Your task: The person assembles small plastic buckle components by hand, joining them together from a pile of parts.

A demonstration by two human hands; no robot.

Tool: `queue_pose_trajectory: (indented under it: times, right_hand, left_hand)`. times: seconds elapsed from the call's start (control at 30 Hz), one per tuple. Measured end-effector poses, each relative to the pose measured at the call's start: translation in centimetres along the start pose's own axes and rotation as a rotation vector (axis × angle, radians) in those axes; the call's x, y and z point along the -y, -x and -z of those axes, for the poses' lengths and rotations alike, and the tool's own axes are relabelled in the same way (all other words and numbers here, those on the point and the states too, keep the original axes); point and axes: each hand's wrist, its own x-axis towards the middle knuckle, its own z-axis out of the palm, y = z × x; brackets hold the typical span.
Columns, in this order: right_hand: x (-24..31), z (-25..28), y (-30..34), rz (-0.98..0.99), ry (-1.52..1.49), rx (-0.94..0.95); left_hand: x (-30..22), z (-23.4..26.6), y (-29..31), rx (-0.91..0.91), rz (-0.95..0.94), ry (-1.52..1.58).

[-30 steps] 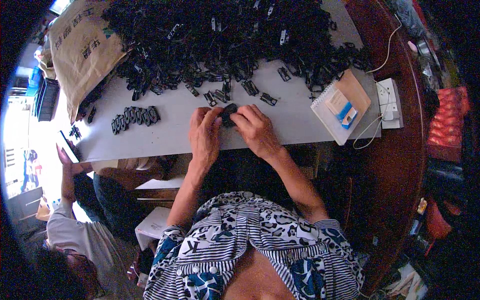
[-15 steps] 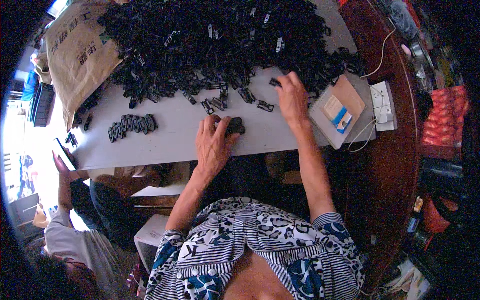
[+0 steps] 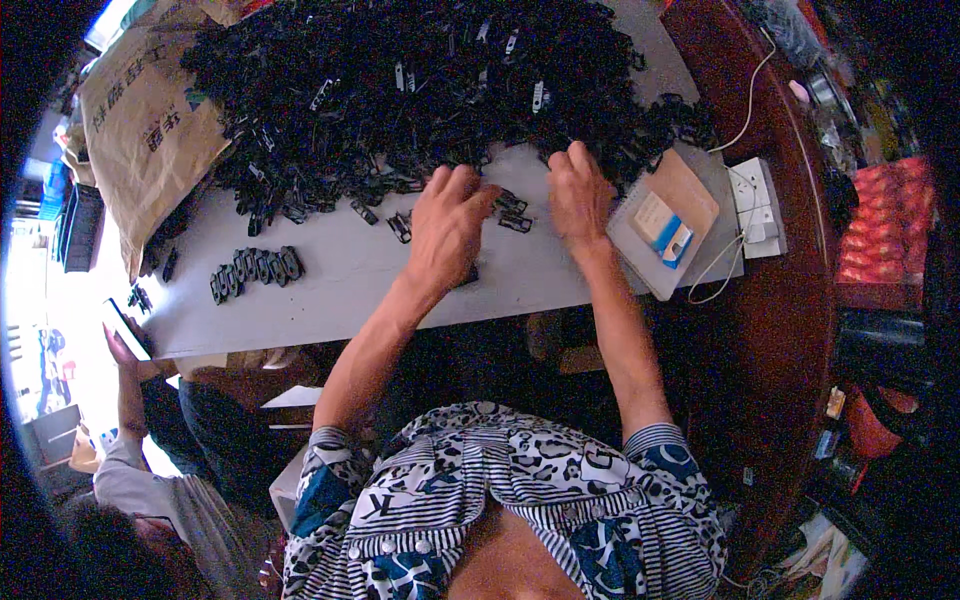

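My left hand [image 3: 449, 228] is over the loose small black plastic pieces at the front of a big heap [image 3: 400, 90]. Its fingers curl down, and their tips are hidden. A dark clump [image 3: 468, 274] of pieces shows in part beside my left wrist, on the grey tabletop [image 3: 350, 290]. To the right, my right hand [image 3: 580, 195] is closed at the heap's front edge; what its fingers hold, if anything, is hidden. Between the hands lie a few loose black pieces [image 3: 513, 212]. Farther left stands a neat row of several black pieces [image 3: 258, 272], side by side.
A brown printed sack [image 3: 150, 130] leans at the far left. On the right are a spiral notebook [image 3: 640, 235] with a small blue-and-tan packet [image 3: 662, 230] on it, and a white power strip [image 3: 757, 205] with a cable. A person [image 3: 170, 500] sits at lower left holding a phone [image 3: 127, 328].
My left hand has moved away from the dark clump, forward to the loose pieces. My right hand's fingers have drawn in; the piece seen at their tips earlier is out of sight.
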Motion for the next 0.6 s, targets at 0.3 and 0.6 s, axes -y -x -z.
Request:
queue_pose_trajectory:
  times: [0.3, 0.6]
  right_hand:
    - [-0.5, 2.5, 2.3, -0.212, -0.714, 0.093]
    - [-1.2, 3.7, 3.4, -0.624, -1.629, 0.222]
  left_hand:
    - [2.5, -3.2, -1.8, 0.163, -0.146, -0.077]
    - [2.5, -3.1, -1.7, 0.183, -0.108, -0.100]
